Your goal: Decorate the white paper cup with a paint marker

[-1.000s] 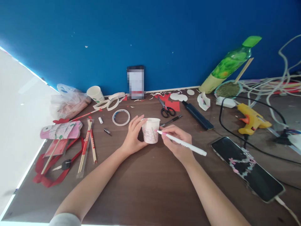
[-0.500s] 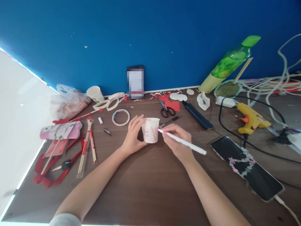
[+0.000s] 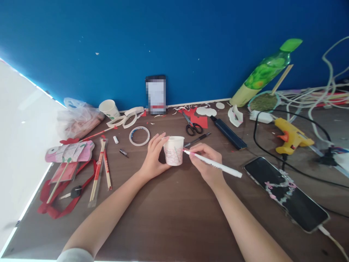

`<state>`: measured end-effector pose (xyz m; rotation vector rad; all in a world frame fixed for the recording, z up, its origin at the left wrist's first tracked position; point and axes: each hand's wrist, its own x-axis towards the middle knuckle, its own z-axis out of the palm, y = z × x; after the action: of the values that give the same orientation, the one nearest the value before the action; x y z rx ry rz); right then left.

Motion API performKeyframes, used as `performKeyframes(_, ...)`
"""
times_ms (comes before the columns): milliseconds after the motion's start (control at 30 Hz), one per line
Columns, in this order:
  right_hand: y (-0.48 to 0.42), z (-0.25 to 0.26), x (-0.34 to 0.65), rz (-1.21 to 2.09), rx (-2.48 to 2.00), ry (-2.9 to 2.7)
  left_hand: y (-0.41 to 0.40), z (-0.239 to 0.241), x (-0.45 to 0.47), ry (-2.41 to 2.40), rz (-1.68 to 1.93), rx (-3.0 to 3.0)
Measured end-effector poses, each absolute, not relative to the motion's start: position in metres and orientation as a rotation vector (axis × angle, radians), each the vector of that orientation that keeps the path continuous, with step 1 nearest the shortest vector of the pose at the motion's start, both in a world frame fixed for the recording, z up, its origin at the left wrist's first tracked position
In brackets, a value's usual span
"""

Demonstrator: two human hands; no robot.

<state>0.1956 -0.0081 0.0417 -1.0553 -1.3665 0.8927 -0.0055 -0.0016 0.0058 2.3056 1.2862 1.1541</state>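
Note:
A white paper cup [image 3: 173,151] with pink and grey drawing on its side stands upright on the brown table. My left hand [image 3: 154,154] is closed around the cup's left side, thumb low and fingers at the rim. In my right hand [image 3: 207,163] is a white marker pen [image 3: 218,165] with a pink tip, gripped like a pencil. The tip points at the cup's right side; whether it touches, I cannot tell. Just behind the cup lie a black pen [image 3: 197,139] and black-handled scissors [image 3: 194,128].
At left are a tape roll [image 3: 139,136], wrapped chopsticks [image 3: 98,173], a key [image 3: 71,192] and another paper cup [image 3: 109,109]. At right lie a phone [image 3: 286,194], a yellow glue gun [image 3: 291,135] with cables and a dark blue case [image 3: 229,133]. A green bottle [image 3: 265,72] leans on the wall.
The marker's back end has swung slightly to the right and up. The cup appears turned a little, its drawing shifted left, while my left hand keeps its hold.

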Motion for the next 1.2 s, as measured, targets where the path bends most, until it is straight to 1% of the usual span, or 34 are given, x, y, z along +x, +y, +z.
performKeyframes(200, -0.012, 0.043, 0.191, 0.976, -0.977, -1.290, -0.002, 0.007, -0.006, 1.284, 1.134, 2.304)
performKeyframes(667, -0.015, 0.044, 0.185, 0.952, -1.048, -1.340, -0.002, 0.005, -0.006, 1.286, 1.157, 2.283)
performKeyframes(967, -0.008, 0.017, 0.195, 1.090, -0.966, -1.166, -0.003, 0.008, -0.005, 1.274, 1.045, 2.183)
performKeyframes(1200, -0.016, 0.045, 0.189, 1.035, -0.906, -1.300, -0.004, 0.008, -0.007, 1.195, 1.051, 2.240)
